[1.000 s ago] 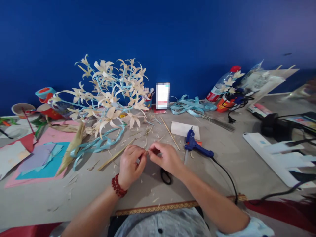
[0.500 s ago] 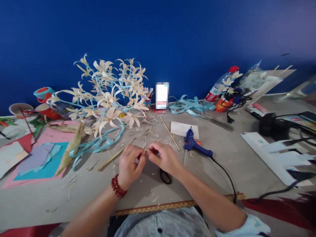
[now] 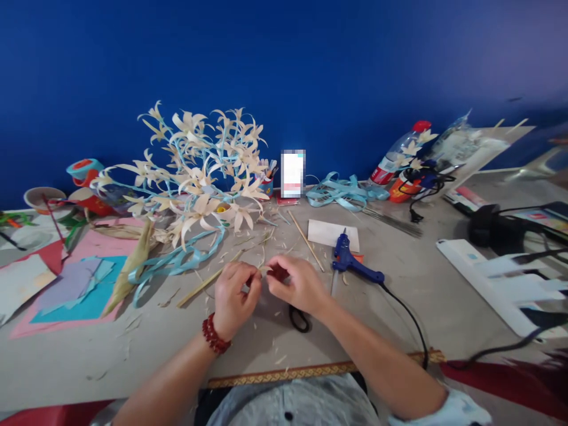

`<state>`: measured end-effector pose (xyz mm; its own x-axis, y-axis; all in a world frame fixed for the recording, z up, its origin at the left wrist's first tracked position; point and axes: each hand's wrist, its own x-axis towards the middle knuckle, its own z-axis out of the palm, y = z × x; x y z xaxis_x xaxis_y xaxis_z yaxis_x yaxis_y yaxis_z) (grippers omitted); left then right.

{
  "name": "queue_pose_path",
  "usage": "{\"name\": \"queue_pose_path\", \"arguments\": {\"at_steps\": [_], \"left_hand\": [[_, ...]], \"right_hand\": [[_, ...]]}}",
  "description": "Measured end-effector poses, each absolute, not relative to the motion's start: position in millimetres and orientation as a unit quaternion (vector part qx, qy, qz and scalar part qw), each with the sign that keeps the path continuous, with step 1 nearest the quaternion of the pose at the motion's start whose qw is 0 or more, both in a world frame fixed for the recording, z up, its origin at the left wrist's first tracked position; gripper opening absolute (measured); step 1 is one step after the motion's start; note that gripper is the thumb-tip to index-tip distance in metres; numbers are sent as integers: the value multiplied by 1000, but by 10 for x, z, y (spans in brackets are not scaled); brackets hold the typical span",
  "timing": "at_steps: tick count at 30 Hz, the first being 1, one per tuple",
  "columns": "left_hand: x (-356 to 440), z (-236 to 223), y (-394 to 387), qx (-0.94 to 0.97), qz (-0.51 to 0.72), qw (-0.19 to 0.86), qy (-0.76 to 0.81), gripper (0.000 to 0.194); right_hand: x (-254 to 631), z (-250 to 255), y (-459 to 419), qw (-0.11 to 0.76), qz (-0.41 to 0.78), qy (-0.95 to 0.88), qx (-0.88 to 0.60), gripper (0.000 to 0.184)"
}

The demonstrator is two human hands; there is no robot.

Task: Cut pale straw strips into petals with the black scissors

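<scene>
Both hands meet above the middle of the bench [image 3: 151, 361], nearer its front edge than its back edge. The left hand [image 3: 236, 291], with a dark red beaded bracelet [image 3: 215, 335] at the wrist, has thumb and fingers pinched together on a thin pale sliver [image 3: 265, 269] (too small to make out well). The right hand [image 3: 299, 284] curls its thumb and fingers toward the same sliver; whether they grip it too, I cannot tell.

A black loop [image 3: 299, 319] lies by the right wrist, partly hidden. Beyond that wrist, toward the bench's right edge, a blue glue gun [image 3: 352, 263] rests with its nozzle over a white card [image 3: 319, 231]. A thin wooden stick [image 3: 305, 239] lies between the card and the hands, and a flat tan strip [image 3: 199, 290] sits just left of the left hand.

Cream flowers on light blue stems [image 3: 199, 177] spread toward the back left corner. Loose light blue ribbon [image 3: 339, 192] is heaped along the back edge, while a white power strip [image 3: 465, 260] lies toward the right edge.
</scene>
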<state>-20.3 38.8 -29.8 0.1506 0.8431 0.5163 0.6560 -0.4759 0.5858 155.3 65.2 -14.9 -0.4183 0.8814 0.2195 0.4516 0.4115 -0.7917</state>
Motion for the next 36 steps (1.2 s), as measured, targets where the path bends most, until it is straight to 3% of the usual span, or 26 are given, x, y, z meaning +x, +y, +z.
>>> {"name": "queue_pose_path", "arguments": {"at_steps": [2,12,18,29,36], "left_hand": [[-183,-286,381,754,416,107,497,16],[-227,-301,393,737,439,90,506,16],[-184,-261,387,755,417,99,497,16],[-212,-309,388,749,425,87,500,16],[-178,-306,389,767,409,96,485,15]], "right_hand": [[1484,-174,630,314,326,-777,-437,3],[1757,-184,759,388,275,-733,-487,12],[1499,-134,629,313,322,-776,-443,3],[1753,-183,774,359,238,-757,-492,11],[1498,-142,642,293,270,-804,-441,4]]}}
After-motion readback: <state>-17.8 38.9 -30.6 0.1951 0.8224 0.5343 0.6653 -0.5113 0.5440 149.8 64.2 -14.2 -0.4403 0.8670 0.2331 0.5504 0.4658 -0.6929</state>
